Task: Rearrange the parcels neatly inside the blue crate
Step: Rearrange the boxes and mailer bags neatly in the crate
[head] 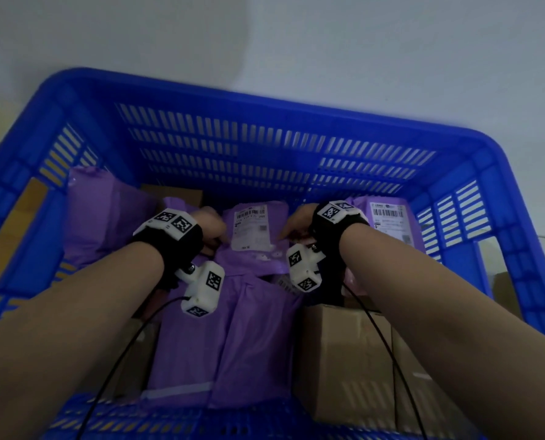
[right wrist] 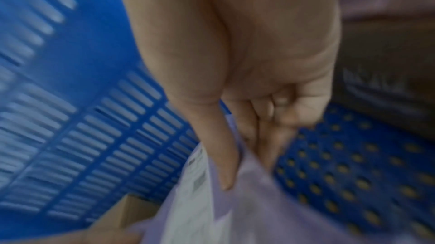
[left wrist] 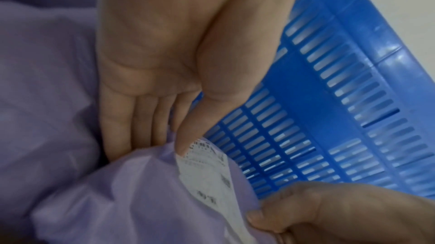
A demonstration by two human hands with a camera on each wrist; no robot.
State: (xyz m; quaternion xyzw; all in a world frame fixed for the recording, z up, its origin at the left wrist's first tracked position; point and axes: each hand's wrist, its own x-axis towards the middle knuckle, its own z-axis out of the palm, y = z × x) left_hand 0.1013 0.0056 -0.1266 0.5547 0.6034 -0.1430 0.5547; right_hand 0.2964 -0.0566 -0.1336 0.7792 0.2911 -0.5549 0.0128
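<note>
Near rim: the blue crate fills the head view; its slotted near edge sits under both forearms.
Near parcels: a long purple mailer bag lies lengthwise at the centre of the crate, with a cardboard box just to its right.
Left hand: the left hand pinches the left edge of the labelled purple parcel, thumb on top beside the white shipping label and the fingers under the plastic, as the left wrist view shows.
Right hand: the right hand grips the parcel's right edge, thumb laid along the upper face, fingers curled beneath; that wrist view is blurred, so the exact finger placement is likely but not certain.
Held parcel: it sits mid-crate between the two hands, label up, its near end overlapping the long mailer.
Side parcels: another purple bag leans at the left wall; a second labelled purple parcel sits at the right.
Far side: a brown box edge shows behind the left hand, against the slotted far wall.
</note>
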